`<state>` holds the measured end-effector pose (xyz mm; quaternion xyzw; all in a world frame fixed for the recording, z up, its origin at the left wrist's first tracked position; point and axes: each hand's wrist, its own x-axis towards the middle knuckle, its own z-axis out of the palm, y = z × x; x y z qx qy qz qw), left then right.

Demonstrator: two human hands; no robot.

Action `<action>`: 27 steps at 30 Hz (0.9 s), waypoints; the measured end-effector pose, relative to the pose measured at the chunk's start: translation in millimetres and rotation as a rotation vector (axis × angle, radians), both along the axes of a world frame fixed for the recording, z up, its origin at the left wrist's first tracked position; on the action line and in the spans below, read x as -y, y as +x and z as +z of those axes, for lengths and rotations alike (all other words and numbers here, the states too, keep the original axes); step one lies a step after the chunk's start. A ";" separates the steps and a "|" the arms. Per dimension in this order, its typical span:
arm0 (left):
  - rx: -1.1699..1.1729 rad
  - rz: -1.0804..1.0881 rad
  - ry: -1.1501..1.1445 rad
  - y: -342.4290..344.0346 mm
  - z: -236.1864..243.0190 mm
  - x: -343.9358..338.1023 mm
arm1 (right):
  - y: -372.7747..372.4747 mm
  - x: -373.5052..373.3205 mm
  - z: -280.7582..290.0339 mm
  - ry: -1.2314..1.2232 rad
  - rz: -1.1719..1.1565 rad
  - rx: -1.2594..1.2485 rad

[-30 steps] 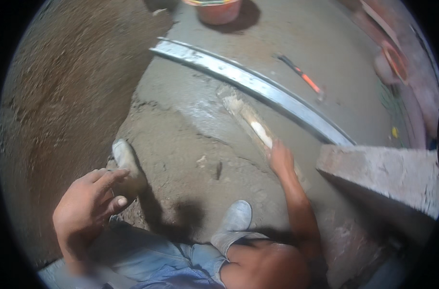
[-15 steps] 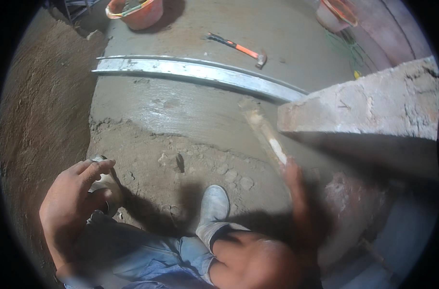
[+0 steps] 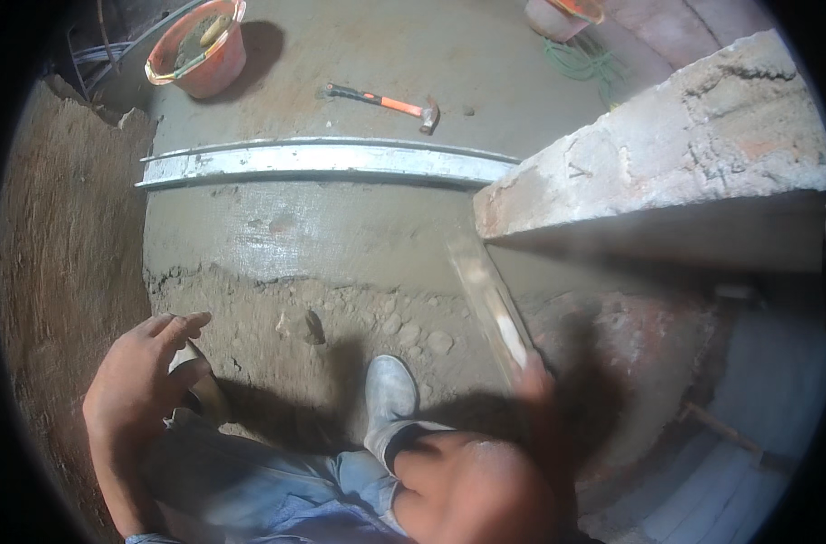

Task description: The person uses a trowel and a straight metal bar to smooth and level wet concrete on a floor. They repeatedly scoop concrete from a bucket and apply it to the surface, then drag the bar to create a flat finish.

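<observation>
My right hand (image 3: 534, 379) is closed around the pale handle of a long plastering float (image 3: 483, 288). The float lies at a slant on wet grey mortar (image 3: 368, 222), its far end close to the corner of a rough wall (image 3: 649, 145). Motion blurs this hand a little. My left hand (image 3: 145, 372) holds nothing; its fingers are loosely bent and apart, above my left leg and boot (image 3: 206, 390). Beyond the smooth mortar strip lies a long metal straightedge (image 3: 331, 161). Nearer me the surface is coarse and crumbly, with a stone (image 3: 300, 326) on it.
A claw hammer (image 3: 377, 98) with an orange and black handle lies past the straightedge. An orange bucket (image 3: 218, 68) stands far left, another bucket (image 3: 558, 20) far right beside green cord (image 3: 581, 63). A rough brown wall (image 3: 68, 227) borders the left. My right boot (image 3: 391, 390) stands on the coarse ground.
The view has shifted, so the far things sit further left and mostly lower. My right hand has drawn the float toward me over the mortar. My left hand stays over my leg.
</observation>
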<state>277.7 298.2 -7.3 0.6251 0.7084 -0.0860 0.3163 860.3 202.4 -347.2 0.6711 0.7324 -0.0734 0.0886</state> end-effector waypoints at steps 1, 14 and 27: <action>0.035 -0.021 0.028 -1.3 -0.1 -2.8 | 53.5 38.7 -16.9 0.228 0.210 0.122; 0.044 -0.274 -0.037 -7.1 -42.0 -51.1 | -101.9 166.2 167.5 -0.469 -0.480 -0.149; 0.199 -0.511 0.174 -27.6 -3.7 62.5 | -191.9 -53.2 122.5 -0.392 0.151 -0.256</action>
